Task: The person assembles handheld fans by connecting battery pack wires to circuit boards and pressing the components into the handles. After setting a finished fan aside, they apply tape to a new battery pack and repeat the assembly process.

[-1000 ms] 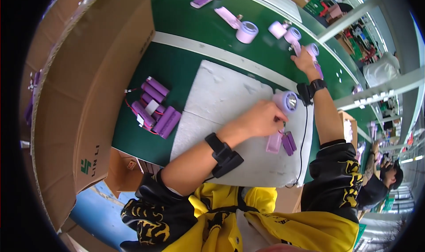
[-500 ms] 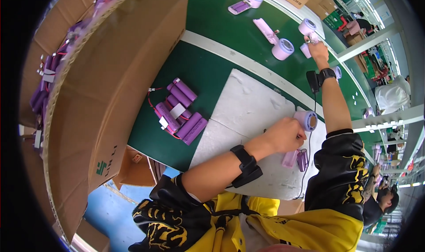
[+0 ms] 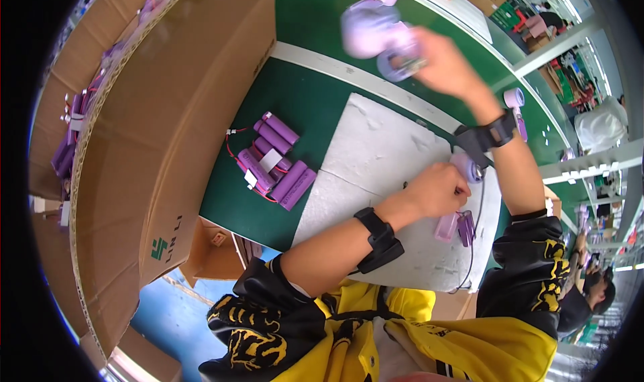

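My left hand is closed at a lilac round-headed device on the white foam board, and seems to grip it; its fingertips are partly hidden. Just below the fingers lie a pink open casing piece and a small purple cell. My right hand is raised over the far part of the green table, closed around lilac round-headed devices. Motion blurs them, so their exact number and form cannot be told.
Several purple battery cells with red wires lie left of the foam board. A tall cardboard box stands along the left side. Another lilac device lies beyond my right forearm. A black cable crosses the board's right part.
My right hand has swung left from the far right table edge, carrying lilac devices. My left hand has shifted slightly away from me along with the round head beside it.
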Motion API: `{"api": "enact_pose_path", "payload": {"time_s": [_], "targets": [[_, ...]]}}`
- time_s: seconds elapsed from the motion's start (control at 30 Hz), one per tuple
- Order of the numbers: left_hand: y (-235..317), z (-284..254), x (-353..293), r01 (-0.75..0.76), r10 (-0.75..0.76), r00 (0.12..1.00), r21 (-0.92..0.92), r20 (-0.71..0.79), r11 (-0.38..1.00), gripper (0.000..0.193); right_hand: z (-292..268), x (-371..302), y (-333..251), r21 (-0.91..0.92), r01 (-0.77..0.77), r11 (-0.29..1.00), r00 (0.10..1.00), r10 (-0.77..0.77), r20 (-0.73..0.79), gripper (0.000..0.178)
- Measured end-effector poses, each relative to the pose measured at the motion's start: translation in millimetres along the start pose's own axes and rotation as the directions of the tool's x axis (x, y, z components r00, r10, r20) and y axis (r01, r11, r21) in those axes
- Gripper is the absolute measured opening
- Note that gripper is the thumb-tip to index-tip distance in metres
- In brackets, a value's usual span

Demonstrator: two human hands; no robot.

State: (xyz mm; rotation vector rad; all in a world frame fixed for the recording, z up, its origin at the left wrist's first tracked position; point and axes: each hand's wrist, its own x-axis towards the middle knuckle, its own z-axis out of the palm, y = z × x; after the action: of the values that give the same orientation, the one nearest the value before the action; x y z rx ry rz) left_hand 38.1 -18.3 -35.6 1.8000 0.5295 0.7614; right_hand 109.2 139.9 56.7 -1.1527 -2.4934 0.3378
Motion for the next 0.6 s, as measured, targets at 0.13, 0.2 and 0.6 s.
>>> {"api": "enact_pose_path", "payload": {"time_s": [0.13,0.2,0.6], "targets": [[2.9,-1.4,-2.5,0.13,-0.126,0.988,-0.049,0.084,0.99,0.021,41.0,15.5,-92.4,-0.127,-0.04,0.991,0.943,0.08,0.324,0.038],[-6.9,11.2,4.0,0.086,-0.085,0.994,-0.016,0.072,0.996,0.016,51.2,20.3,-102.9,-0.176,-0.053,0.983,0.95,0.104,0.295,0.04],[-4.0,1.4,0.6,0.002,-0.002,1.0,0.0,-0.01,1.0,0.019,21.4,35.6,-88.3,0.037,-0.232,0.972,0.953,0.219,0.209,0.08]]}}
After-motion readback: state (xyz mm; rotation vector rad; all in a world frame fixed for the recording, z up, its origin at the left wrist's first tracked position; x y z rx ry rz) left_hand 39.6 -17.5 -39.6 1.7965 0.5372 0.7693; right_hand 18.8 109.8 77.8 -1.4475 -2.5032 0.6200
